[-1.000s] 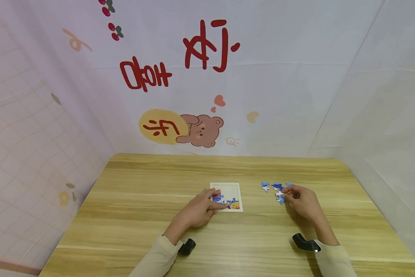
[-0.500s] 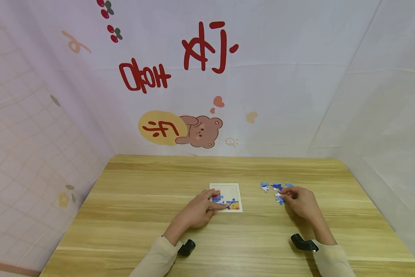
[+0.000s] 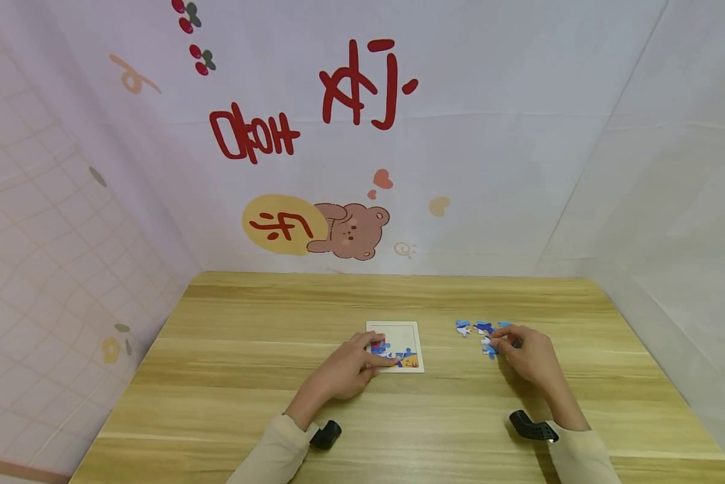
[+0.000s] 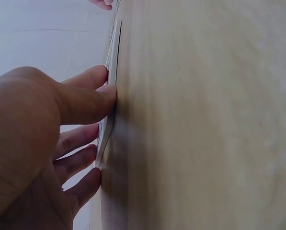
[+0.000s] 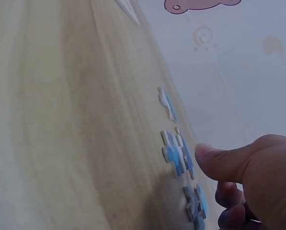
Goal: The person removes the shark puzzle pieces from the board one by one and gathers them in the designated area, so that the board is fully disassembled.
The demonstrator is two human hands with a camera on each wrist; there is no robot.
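Observation:
A small square jigsaw board [image 3: 402, 336] with a white border lies on the table in the head view, colourful pieces filling its lower and left parts. My left hand [image 3: 347, 370] holds its lower left corner, fingers across the top; in the left wrist view the thumb [image 4: 97, 103] presses the board's edge [image 4: 113, 72]. Over a group of loose blue-and-white jigsaw pieces [image 3: 488, 348], my right hand [image 3: 534, 356] has its thumb and bent forefinger close together. In the right wrist view the thumb hides the forefinger's tip, so whether they pinch a piece cannot be seen.
Another loose jigsaw piece [image 3: 462, 327] lies left of the group. Both hands work on a wood-grain table [image 3: 265, 316], with a white printed cloth [image 3: 489, 134] hanging behind it. Each wrist carries a black camera, such as the left wrist camera [image 3: 326, 434].

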